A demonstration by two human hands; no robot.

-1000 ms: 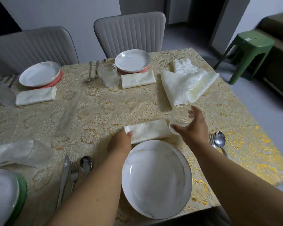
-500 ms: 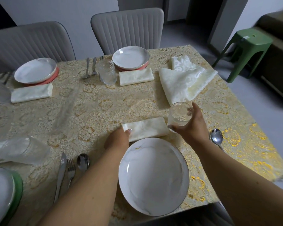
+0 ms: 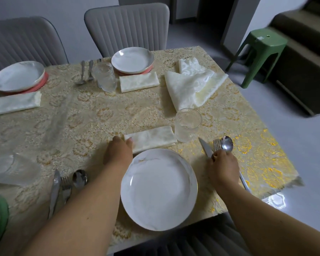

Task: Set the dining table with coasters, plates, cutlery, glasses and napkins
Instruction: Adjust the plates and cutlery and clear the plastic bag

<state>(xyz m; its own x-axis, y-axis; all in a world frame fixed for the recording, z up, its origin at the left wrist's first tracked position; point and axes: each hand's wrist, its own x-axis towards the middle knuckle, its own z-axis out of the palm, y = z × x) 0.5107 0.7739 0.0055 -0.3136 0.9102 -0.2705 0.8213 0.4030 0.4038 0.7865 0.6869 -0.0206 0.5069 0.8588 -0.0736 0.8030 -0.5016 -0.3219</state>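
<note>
While the far settings sit ready across the gold tablecloth (image 3: 85, 115), the action is at the near place, so let's sweep across from the left. At the left edge a knife, fork and spoon set (image 3: 63, 185) lies in a neat row, well apart from both hands. Next comes the left hand (image 3: 118, 153), fingers loosely curled with the thumb tip resting on the near left corner of the folded napkin (image 3: 151, 138); I can't tell whether it pinches the cloth or merely steadies it. That napkin is soft, light fabric, limp if lifted by one corner, so it looks better slid flat or taken by the folded edge. Just below it sits the big marbled plate (image 3: 159, 191), glazed, smooth and breakable, best held at the rim with support underneath. Just right of the napkin stands the ribbed glass (image 3: 187, 124), upright, free of any hand, fragile and probably slick, so a wrap round the lower body would suit. Further right, the right hand (image 3: 223, 164) has its fingers curled down over the cutlery: knife (image 3: 205, 147), fork (image 3: 217, 144) and spoon (image 3: 226, 143) poke out beyond the knuckles. They're stiff, thin metal, apt to slide and clatter on this cloth, so nudging them by the handles seems wisest. Judging by this, the cutlery is being lined up beside the plate.
</note>
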